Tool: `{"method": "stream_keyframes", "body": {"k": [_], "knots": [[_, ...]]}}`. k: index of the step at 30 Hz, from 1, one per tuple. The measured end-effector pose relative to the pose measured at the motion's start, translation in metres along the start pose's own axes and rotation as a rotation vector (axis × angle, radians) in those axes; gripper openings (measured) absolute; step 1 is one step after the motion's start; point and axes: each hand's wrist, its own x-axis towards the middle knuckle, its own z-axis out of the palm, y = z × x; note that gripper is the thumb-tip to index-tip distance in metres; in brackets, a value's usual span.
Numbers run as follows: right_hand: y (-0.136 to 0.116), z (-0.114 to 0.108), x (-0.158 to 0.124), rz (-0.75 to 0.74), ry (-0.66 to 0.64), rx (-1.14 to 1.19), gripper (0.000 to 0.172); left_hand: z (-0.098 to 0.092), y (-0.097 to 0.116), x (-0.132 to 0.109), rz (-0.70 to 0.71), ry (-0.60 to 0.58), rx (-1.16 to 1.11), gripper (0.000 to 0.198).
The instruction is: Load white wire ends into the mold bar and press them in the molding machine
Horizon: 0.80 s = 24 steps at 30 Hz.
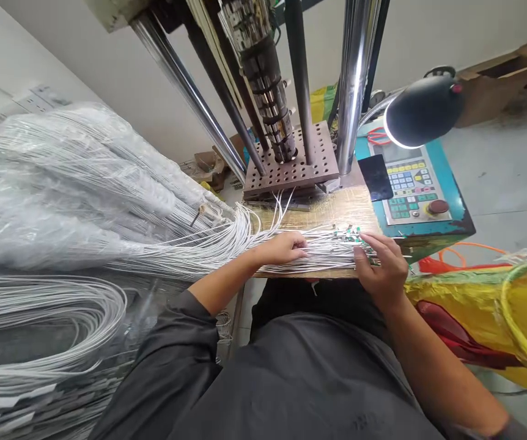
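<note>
A thick bundle of white cables point(233, 241) runs from the left across the worktable in front of me. My left hand point(283, 249) lies over the bundle's middle, its fingers curled round some of the cables. Small green and dark pieces point(350, 232) sit at the cables' right ends. Around these ends is my right hand point(383, 263), thumb on the near side and fingers on the far side; the palm hides part of what it grips. A few white cables rise from the bundle to just under the perforated metal plate point(263, 183) of the press.
Steel columns point(357, 79) stand behind the table. At the right are a control panel point(410, 183) with a red knob, a dark phone-like slab point(376, 177) and a lit lamp point(423, 113). Plastic-wrapped cable bundles point(84, 177) fill the left. A yellow sack point(469, 305) sits right.
</note>
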Motion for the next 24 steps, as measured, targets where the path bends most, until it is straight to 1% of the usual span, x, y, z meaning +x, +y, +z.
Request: {"method": "stream_keyframes", "body": {"k": [3, 7, 10, 12, 14, 16, 18, 20, 22, 24], "knots": [[-0.002, -0.003, 0.007, 0.051, 0.022, 0.065, 0.035, -0.010, 0.006, 0.001, -0.043, -0.029, -0.045, 0.019], [-0.003, -0.003, 0.012, 0.100, 0.061, 0.098, 0.037, -0.032, 0.015, 0.002, -0.085, -0.071, -0.027, 0.021], [-0.002, -0.004, 0.013, 0.101, 0.086, 0.119, 0.038, -0.045, 0.020, 0.005, -0.115, -0.150, -0.112, 0.026], [-0.002, -0.005, 0.013, 0.099, 0.092, 0.128, 0.038, -0.044, 0.022, 0.012, -0.129, -0.237, -0.215, 0.032], [-0.001, -0.006, 0.013, 0.094, 0.109, 0.131, 0.037, -0.037, 0.026, 0.025, -0.126, -0.335, -0.309, 0.037], [-0.001, -0.006, 0.012, 0.086, 0.134, 0.129, 0.036, -0.026, 0.031, 0.041, -0.121, -0.392, -0.363, 0.039], [-0.002, -0.007, 0.010, 0.076, 0.165, 0.121, 0.036, -0.019, 0.037, 0.054, -0.114, -0.385, -0.353, 0.037], [-0.002, -0.007, 0.009, 0.065, 0.196, 0.113, 0.035, -0.020, 0.042, 0.059, -0.072, -0.327, -0.298, 0.035], [-0.002, -0.007, 0.008, 0.055, 0.222, 0.101, 0.035, -0.027, 0.044, 0.054, -0.014, -0.252, -0.306, 0.033], [-0.002, -0.006, 0.007, 0.043, 0.225, 0.083, 0.033, -0.035, 0.044, 0.044, 0.003, -0.163, -0.367, 0.031]]}}
